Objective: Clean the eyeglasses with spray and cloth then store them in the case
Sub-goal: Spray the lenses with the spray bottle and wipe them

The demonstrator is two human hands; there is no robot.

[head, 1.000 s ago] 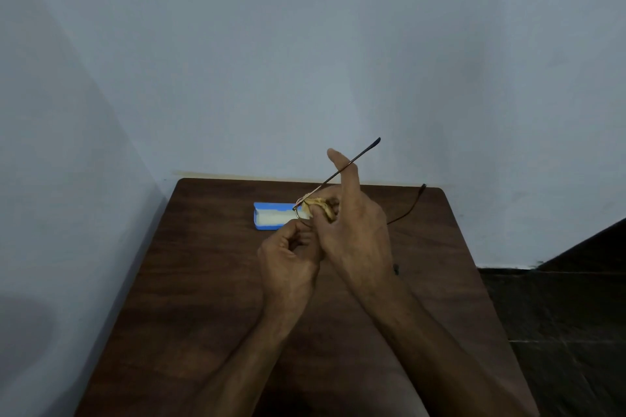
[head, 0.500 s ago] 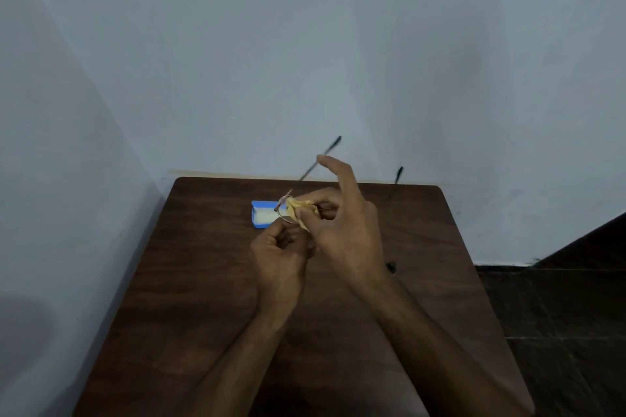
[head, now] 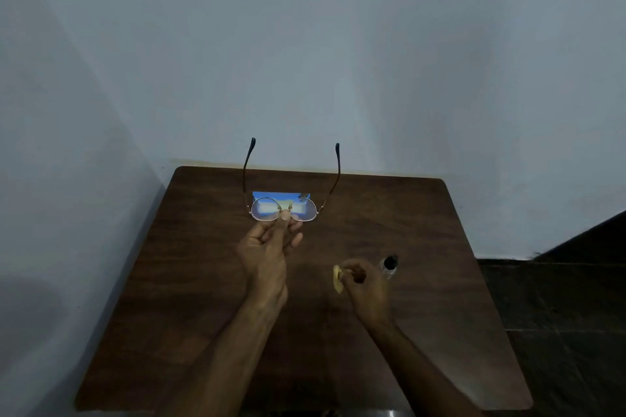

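Note:
My left hand [head: 267, 247] pinches the thin-rimmed eyeglasses [head: 306, 210] at the bridge and holds them up over the table, lenses toward me, both temples unfolded and pointing away. Behind the lenses lies the blue case [head: 281, 196], open, with a pale lining. My right hand [head: 364, 284] is lower and to the right, near the tabletop, and pinches the small yellow cloth [head: 337, 278]. A small clear spray bottle with a black cap [head: 389, 266] stands just beyond my right hand.
The dark wooden table [head: 203, 315] fills the lower view, pushed into a corner of pale walls. Its right edge drops to a dark floor [head: 559, 315].
My right hand has left the glasses and dropped down to the right with the cloth. The left hand turned the glasses square to me, both temples pointing away.

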